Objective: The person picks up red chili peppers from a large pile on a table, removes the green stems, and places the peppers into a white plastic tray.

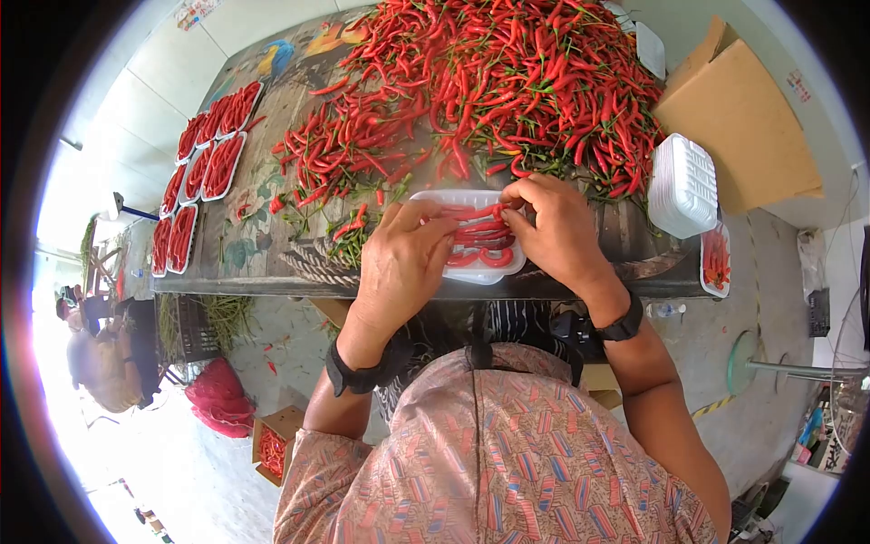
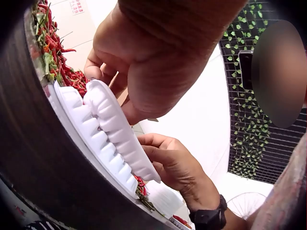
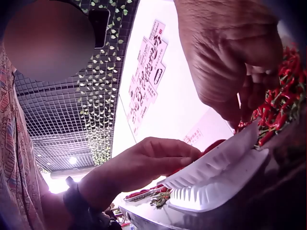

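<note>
A white foam tray [image 1: 486, 274] holding a few long red chilies [image 1: 480, 243] lies at the table's near edge. My left hand [image 1: 399, 263] pinches the chilies' left ends at the tray's side. My right hand [image 1: 557, 236] pinches chili ends at the upper right of the tray, with bent fingers. Seen from the left wrist, the filled tray [image 2: 120, 129] is tilted above a second white tray [image 2: 86, 129]. In the right wrist view the left fingertips touch the tray's rim beside a red chili [image 3: 213, 145], and the right fingertips reach over its far end.
A large heap of red chilies [image 1: 544, 82] covers the table's back. Several filled trays [image 1: 222, 165] stand at the left. Stacked white trays [image 1: 681, 186], a cardboard box [image 1: 734, 118] and another chili tray [image 1: 715, 261] are on the right. Rope [image 1: 313, 269] lies along the near edge.
</note>
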{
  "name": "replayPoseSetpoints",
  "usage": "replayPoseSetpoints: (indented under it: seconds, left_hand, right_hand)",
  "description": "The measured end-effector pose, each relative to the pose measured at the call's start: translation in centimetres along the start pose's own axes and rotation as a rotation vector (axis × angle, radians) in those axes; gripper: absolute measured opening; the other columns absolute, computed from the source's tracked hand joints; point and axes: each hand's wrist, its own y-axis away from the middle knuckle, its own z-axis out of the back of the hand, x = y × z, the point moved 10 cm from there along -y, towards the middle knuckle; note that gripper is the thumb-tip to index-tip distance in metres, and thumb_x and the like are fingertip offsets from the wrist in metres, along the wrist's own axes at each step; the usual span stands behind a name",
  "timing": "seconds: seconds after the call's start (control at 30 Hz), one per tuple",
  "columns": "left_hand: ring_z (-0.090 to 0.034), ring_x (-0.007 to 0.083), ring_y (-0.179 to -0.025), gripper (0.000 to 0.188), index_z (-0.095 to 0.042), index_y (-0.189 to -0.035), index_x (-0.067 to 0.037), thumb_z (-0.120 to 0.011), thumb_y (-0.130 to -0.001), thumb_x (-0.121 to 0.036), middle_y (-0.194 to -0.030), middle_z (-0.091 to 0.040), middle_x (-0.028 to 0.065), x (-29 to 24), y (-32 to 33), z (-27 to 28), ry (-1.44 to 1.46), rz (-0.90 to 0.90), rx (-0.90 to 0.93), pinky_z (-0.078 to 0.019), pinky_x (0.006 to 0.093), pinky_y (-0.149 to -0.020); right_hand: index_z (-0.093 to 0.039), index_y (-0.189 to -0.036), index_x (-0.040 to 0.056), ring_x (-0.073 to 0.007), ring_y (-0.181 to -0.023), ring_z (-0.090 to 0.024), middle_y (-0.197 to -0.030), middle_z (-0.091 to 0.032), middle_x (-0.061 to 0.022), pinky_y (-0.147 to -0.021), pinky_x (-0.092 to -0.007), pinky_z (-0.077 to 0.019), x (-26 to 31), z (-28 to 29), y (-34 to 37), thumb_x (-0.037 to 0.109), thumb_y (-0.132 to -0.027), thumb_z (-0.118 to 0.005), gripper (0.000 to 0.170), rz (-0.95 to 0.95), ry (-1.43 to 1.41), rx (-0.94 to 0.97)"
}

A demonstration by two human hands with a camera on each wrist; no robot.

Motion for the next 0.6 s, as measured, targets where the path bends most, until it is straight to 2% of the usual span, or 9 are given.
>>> replayPoseSetpoints:
  seconds: [0.1, 0.2, 0.37, 0.6]
  left_hand:
    - [-0.064, 0.0319, -0.098, 0.019, -0.073, -0.102, -0.004, -0.070, -0.084, -0.007, -0.107, -0.066, 0.0120, -0.3, -0.2, 0.2, 0.015, -0.005, -0.009, -0.0520, 0.0409, -0.085]
    - [-0.062, 0.0315, -0.092, 0.018, -0.073, -0.098, -0.006, -0.070, -0.080, -0.007, -0.100, -0.064, 0.0095, -1.1, -0.8, 0.9, 0.005, -0.058, -0.072, -0.0527, 0.0418, -0.079]
    - [-0.063, 0.0320, -0.094, 0.022, -0.073, -0.104, -0.004, -0.072, -0.082, -0.007, -0.099, -0.065, 0.0116, -1.0, -1.5, -0.4, 0.022, -0.058, 0.008, -0.0512, 0.0414, -0.083]
    - [-0.064, 0.0321, -0.094, 0.022, -0.073, -0.103, -0.004, -0.072, -0.082, -0.007, -0.098, -0.066, 0.0122, -0.7, -1.9, -1.5, -0.022, -0.042, 0.054, -0.0519, 0.0412, -0.083]
  right_hand:
    - [-0.067, -0.094, 0.0044, -0.0301, -0.082, -0.063, -0.088, -0.065, -0.0108, -0.075, -0.0403, -0.0481, 0.1, 0.0, 0.0, 0.005, -0.080, -0.074, 0.016, 0.023, 0.003, 0.007]
    - [-0.067, -0.095, 0.0043, -0.0308, -0.085, -0.063, -0.089, -0.065, -0.0107, -0.078, -0.0417, -0.0476, 0.4, 0.0, 0.0, 0.004, -0.080, -0.073, 0.017, 0.029, -0.008, 0.024]
    - [-0.067, -0.096, 0.0049, -0.0317, -0.085, -0.062, -0.089, -0.066, -0.0105, -0.079, -0.0422, -0.0469, 0.3, 0.0, 0.2, 0.003, -0.079, -0.072, 0.018, 0.032, 0.005, 0.043]
    - [-0.067, -0.095, 0.0059, -0.0311, -0.087, -0.061, -0.088, -0.066, -0.0096, -0.080, -0.0418, -0.0460, 0.3, 0.2, 0.1, 0.003, -0.079, -0.072, 0.017, 0.074, 0.002, 0.016]
